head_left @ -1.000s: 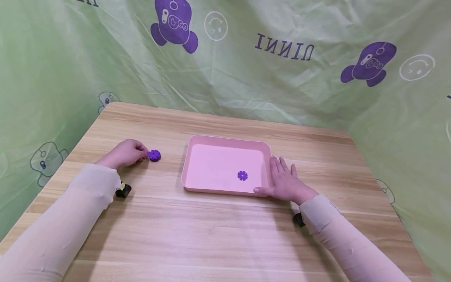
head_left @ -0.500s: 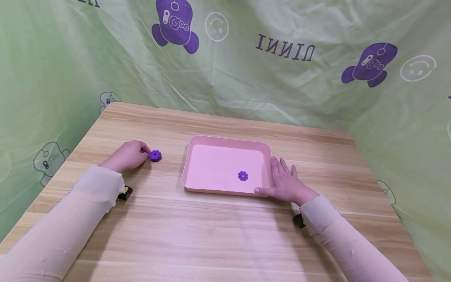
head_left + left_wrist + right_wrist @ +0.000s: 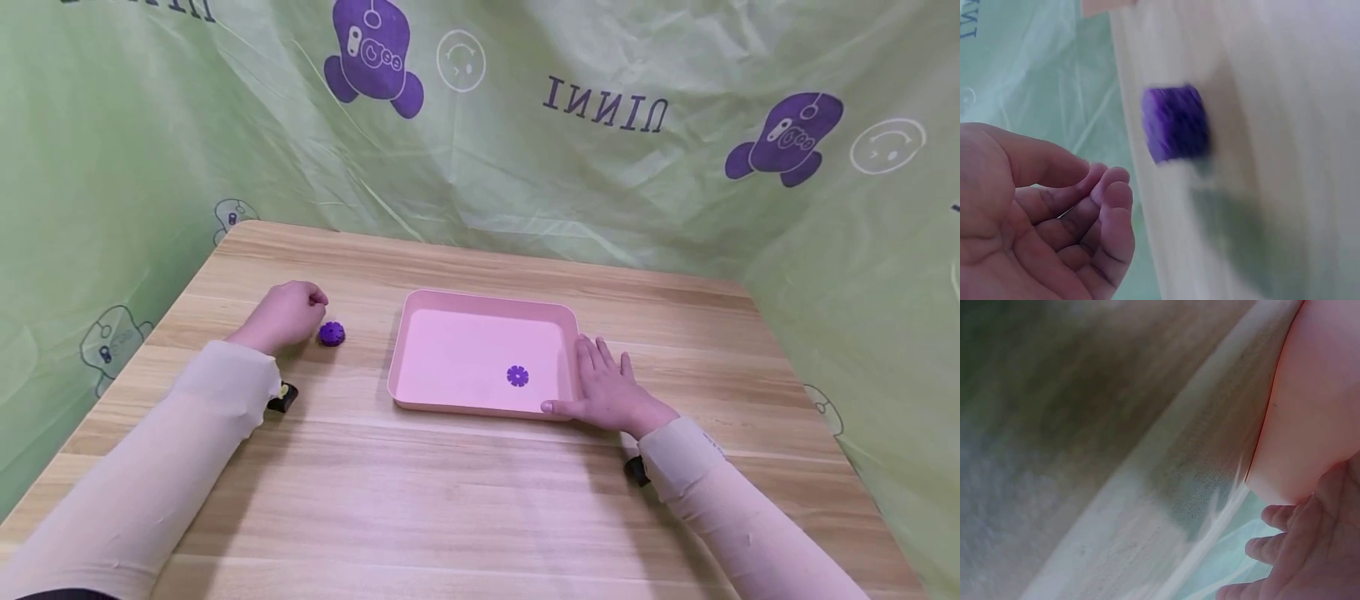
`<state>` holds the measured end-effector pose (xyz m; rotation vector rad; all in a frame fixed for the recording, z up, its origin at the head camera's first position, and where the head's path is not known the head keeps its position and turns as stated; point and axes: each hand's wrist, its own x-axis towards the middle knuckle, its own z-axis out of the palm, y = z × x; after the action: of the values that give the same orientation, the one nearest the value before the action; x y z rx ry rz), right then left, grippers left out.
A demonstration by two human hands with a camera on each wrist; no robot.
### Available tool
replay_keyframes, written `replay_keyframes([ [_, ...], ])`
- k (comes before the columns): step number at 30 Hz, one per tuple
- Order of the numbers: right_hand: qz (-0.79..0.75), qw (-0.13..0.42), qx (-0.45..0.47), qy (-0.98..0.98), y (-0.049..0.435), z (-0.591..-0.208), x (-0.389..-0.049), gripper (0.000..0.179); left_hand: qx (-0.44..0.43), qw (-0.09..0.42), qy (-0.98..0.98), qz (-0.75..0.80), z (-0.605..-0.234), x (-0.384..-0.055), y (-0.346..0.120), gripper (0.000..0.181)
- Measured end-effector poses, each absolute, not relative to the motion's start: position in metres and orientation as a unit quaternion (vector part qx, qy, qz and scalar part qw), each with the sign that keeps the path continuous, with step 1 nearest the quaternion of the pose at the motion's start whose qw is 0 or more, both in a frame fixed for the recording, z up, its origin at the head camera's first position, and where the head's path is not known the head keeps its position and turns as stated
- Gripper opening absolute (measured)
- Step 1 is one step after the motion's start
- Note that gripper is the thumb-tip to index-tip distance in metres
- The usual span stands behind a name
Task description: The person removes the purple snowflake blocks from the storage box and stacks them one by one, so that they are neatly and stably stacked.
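Note:
A short stack of purple snowflake discs [image 3: 332,334] stands on the table, left of the tray; it is blurred in the left wrist view [image 3: 1175,124]. My left hand [image 3: 288,314] hovers just beside and behind the stack, apart from it. Its fingers are loosely bent, with the thumb tip close to the fingertips, and nothing shows between them. My right hand [image 3: 609,393] rests along the right end of the pink tray [image 3: 480,410], fingers extended against its outer wall and thumb over the front rim. One purple snowflake disc [image 3: 517,376] lies flat inside the tray.
The wooden table [image 3: 420,517] carries the tray near its middle. Behind and beside it hangs a green printed curtain [image 3: 510,192]. Dark wrist cameras sit under both sleeves, the left one [image 3: 283,397] just above the table.
My left hand has let go of the snowflake disc stack and drawn away from it, up and toward the back. The right hand and the tray have stayed put.

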<state>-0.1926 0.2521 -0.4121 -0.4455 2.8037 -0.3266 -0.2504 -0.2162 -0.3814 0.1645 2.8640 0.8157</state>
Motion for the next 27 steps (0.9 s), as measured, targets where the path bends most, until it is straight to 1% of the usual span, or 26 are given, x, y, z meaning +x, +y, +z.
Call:
replay_keyframes([
  [4,-0.112,0.142,-0.156,0.971,0.252,-0.412,-0.193,0.125,0.06,0.067,0.953,0.291,-0.377,-0.257,-0.199,0.036],
  [9,-0.113,0.138,-0.157,0.971,0.252,-0.411,-0.192,0.125,0.068,0.072,0.942,0.32,-0.373,-0.264,-0.174,0.035],
  [16,-0.116,0.137,-0.155,0.971,0.252,-0.413,-0.192,0.125,0.101,0.069,0.924,0.361,-0.372,-0.272,-0.139,0.033],
  [22,-0.116,0.134,-0.154,0.972,0.253,-0.414,-0.193,0.125,0.111,0.092,0.913,0.382,-0.373,-0.274,-0.111,0.029],
  [27,-0.116,0.135,-0.155,0.972,0.253,-0.413,-0.192,0.125,0.118,0.13,0.893,0.414,-0.376,-0.274,-0.093,0.023],
])
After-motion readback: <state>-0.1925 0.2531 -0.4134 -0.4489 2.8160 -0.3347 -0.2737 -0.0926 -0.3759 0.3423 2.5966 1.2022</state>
